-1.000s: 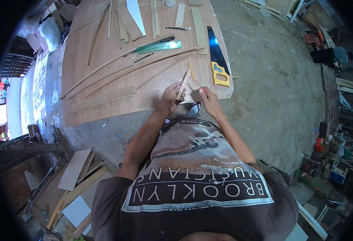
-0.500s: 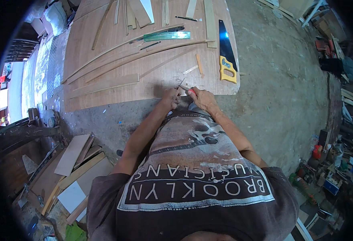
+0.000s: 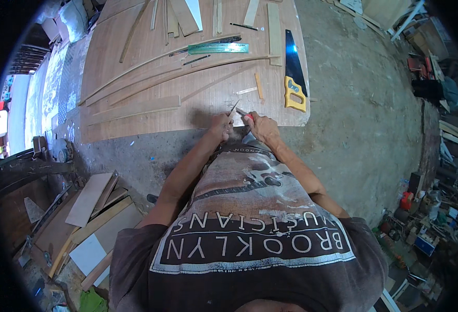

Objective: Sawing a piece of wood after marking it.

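Close to the table's near edge, my left hand (image 3: 220,127) is closed around a thin, pointed strip of wood (image 3: 234,107) that sticks up past the fingers. My right hand (image 3: 265,129) grips a small red-handled knife (image 3: 250,117), its short blade aimed at the strip. A narrow gap seems to lie between blade and wood. Just beyond the hands, two short wood slips, one orange-toned (image 3: 259,86) and one pale (image 3: 246,90), rest on the wooden table (image 3: 145,125). Small shavings lie around them.
A yellow-handled handsaw (image 3: 294,78) lies along the table's right side. Farther back are a green ruler (image 3: 218,48), dark pencils, and several long wood strips (image 3: 187,76). Board offcuts (image 3: 89,200) are piled at lower left; assorted clutter (image 3: 432,223) lines the right.
The knife blade has drawn back from the wood strip toward my right hand. The strip's tip sits slightly lower and more tilted. The whole view has shifted a little.
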Demonstrator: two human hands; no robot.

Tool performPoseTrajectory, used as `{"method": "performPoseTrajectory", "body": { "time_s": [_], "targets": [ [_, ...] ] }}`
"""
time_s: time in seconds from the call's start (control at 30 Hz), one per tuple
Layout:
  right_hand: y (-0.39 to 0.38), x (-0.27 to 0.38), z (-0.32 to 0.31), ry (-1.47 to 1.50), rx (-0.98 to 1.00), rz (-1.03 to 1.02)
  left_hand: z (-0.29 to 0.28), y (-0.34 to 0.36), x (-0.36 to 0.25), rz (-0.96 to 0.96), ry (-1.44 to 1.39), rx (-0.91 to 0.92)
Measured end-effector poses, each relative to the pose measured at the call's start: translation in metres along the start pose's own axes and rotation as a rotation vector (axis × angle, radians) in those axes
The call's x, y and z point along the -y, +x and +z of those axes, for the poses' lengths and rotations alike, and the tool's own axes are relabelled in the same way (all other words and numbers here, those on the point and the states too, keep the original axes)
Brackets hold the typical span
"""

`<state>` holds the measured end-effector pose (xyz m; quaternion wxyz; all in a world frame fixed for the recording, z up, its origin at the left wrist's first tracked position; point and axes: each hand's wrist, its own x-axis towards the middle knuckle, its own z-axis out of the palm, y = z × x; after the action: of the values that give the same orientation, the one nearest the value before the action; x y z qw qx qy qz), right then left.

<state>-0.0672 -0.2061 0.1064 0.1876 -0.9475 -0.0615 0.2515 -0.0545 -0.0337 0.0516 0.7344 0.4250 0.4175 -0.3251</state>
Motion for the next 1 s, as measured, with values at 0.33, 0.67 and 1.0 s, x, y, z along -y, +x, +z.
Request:
{"method": "performPoseTrajectory", "body": {
  "time_s": [0.33, 0.67, 1.0],
  "targets": [
    [0.024, -0.031, 0.036, 0.332, -0.096, -0.026, -0.005, 0.007, -0.001, 0.057, 0.064, 0.114],
    [0.021, -0.015, 0.019, 0.159, -0.147, -0.13, -0.017, 0.005, -0.002, 0.059, 0.116, 0.119],
    [0.031, -0.022, 0.018, 0.08, -0.097, -0.085, -0.016, -0.003, -0.006, 0.085, 0.276, 0.09]
  ]
}}
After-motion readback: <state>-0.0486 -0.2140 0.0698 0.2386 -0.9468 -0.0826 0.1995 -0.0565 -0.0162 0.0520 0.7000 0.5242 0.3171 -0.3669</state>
